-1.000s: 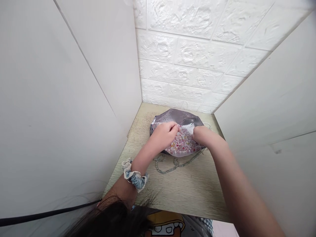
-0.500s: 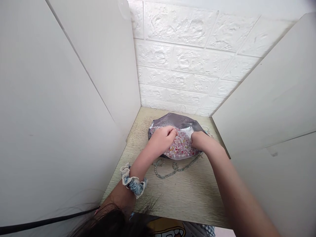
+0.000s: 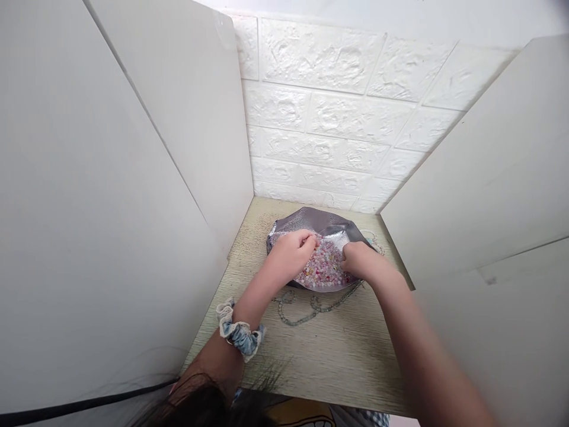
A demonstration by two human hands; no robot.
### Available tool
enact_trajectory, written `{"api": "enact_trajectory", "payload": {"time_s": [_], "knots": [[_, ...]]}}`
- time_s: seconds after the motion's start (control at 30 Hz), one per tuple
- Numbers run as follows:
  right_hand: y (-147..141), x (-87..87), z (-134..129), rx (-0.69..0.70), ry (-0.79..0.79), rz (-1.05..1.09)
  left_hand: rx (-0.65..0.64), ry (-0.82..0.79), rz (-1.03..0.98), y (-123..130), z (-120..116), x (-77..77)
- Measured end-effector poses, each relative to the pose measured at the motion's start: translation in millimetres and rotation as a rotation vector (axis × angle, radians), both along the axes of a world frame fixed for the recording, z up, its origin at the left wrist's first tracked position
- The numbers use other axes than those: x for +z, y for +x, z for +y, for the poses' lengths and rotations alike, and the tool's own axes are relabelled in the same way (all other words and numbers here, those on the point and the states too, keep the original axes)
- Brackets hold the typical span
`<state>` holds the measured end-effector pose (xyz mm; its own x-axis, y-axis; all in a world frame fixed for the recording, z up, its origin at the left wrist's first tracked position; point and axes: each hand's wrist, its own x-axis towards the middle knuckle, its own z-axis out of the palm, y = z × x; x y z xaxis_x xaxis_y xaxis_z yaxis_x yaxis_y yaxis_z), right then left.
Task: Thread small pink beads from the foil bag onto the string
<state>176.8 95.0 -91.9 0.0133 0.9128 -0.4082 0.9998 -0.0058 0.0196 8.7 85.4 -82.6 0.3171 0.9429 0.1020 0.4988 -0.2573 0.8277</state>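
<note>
Near the far edge of the counter [image 3: 351, 356], a silvery bag [image 3: 304, 219] is lying wide open, its raised sides probably keeping the loose beads [image 3: 324, 267] from rolling off. Over them the left hand [image 3: 288, 252] is curling with fingertips drawn together, while the right hand [image 3: 359, 260] is bunching closed inside the bag's right side, perhaps steadying it; whether either is gripping beads, I cannot tell.

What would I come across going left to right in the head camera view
Left white panel, blue scrunchie, left hand, pinkish beads showing between the hands, right hand, right white panel.
</note>
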Motion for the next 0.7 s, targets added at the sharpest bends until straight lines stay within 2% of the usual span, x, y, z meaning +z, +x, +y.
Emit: {"api": "enact_trajectory", "payload": {"time_s": [0.13,0.23,0.4,0.53,0.7], "knots": [[4,6.0,-11,0.072,0.176,0.297,-0.02,-0.014,-0.071,0,1,-2.8],[2,6.2,-24,0.04,0.289,0.638,-0.04,-0.084,-0.121,0,1,-3.8],[-11,-5.3,-37,-0.151,0.301,1.212,-0.104,-0.273,-0.228,-1,0,-2.1],[-20,-16.9,-38,-0.265,0.298,1.535,-0.131,-0.26,-0.25,0,1,-3.4],[-25,-23.9,-39,-0.328,0.304,1.809,-0.152,-0.228,-0.216,1,0,-3.6]]}}
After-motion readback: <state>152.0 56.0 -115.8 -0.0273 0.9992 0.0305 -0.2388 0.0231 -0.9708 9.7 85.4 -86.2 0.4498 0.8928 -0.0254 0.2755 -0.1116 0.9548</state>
